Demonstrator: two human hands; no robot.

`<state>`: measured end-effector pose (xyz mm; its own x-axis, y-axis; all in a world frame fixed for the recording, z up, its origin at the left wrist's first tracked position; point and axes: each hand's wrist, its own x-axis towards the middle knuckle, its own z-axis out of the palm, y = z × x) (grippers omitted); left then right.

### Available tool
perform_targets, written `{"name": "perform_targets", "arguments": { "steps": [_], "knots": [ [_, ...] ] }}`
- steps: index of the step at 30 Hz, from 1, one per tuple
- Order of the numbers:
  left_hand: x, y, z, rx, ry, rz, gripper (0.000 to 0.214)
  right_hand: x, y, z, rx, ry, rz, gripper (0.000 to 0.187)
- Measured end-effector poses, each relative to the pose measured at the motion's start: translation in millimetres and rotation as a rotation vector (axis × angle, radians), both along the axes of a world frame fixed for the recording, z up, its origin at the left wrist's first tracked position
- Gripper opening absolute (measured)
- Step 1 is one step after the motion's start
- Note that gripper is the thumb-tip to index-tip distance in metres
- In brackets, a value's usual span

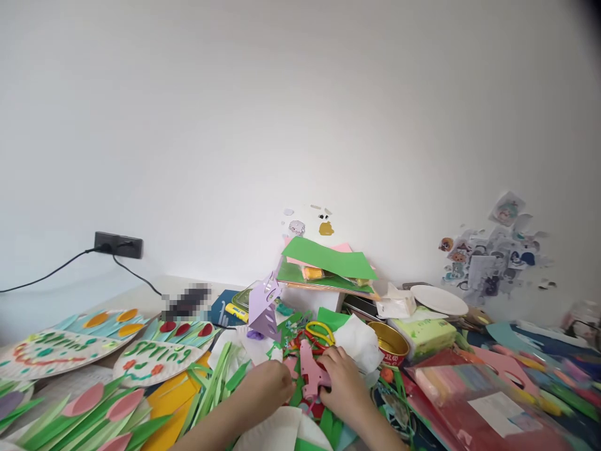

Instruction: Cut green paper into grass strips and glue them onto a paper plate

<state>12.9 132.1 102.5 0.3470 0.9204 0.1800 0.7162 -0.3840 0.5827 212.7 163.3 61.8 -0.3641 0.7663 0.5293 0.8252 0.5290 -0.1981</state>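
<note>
My left hand (pixel 268 383) and my right hand (pixel 344 382) meet low in the middle over a heap of paper scraps. Between them is a pink paper cut-out (pixel 310 371); my right hand's fingers are closed on its right side. My left hand is curled with its fingertips at the cut-out's left edge; whether it grips is hard to tell. Yellow-handled scissors (pixel 320 331) lie just beyond the hands on green and red scraps. A crumpled white tissue (pixel 359 341) sits to the right of the scissors.
Decorated paper plates (pixel 157 362) with "Spring" lettering and tulip shapes lie at left. A gold tin (pixel 389 341), a tissue pack (pixel 425 332) and a white plate (pixel 439 299) stand at right. Green sheets (pixel 328 258) top a stack by the wall. A wall socket (pixel 118 244) has cables.
</note>
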Motion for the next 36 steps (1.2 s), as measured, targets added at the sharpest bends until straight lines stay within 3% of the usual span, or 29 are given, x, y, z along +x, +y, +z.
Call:
{"name": "perform_targets", "arguments": {
  "steps": [4,7,12,16,21,25,30,36],
  "knots": [
    [29,18,-11.0,0.046,0.117,0.093,0.014,0,-4,2.3,0.002,0.280,0.028,0.030],
    [38,18,-14.7,0.054,0.119,0.114,0.017,3,-2,3.1,0.037,0.531,0.035,0.022],
    [33,18,-13.7,0.045,0.020,0.170,0.012,10,6,-1.8,-0.012,0.777,0.010,0.019],
    [24,20,-13.3,-0.037,-0.129,0.235,0.032,8,5,-1.6,-0.082,0.954,0.052,0.013],
    [15,22,-12.5,-0.083,-0.386,0.200,0.042,7,-4,2.1,-0.079,0.944,0.142,0.023],
    [14,28,-16.5,-0.098,-0.456,0.133,0.044,9,-8,-1.0,-0.131,0.898,0.119,0.028],
    [18,32,-22.4,-0.138,-0.598,0.058,0.051,11,-4,-6.7,0.079,0.787,0.101,0.025],
    [19,25,-14.6,-0.172,-0.615,-0.012,0.059,14,-3,-6.9,0.144,0.661,0.053,0.022]
  ]
}}
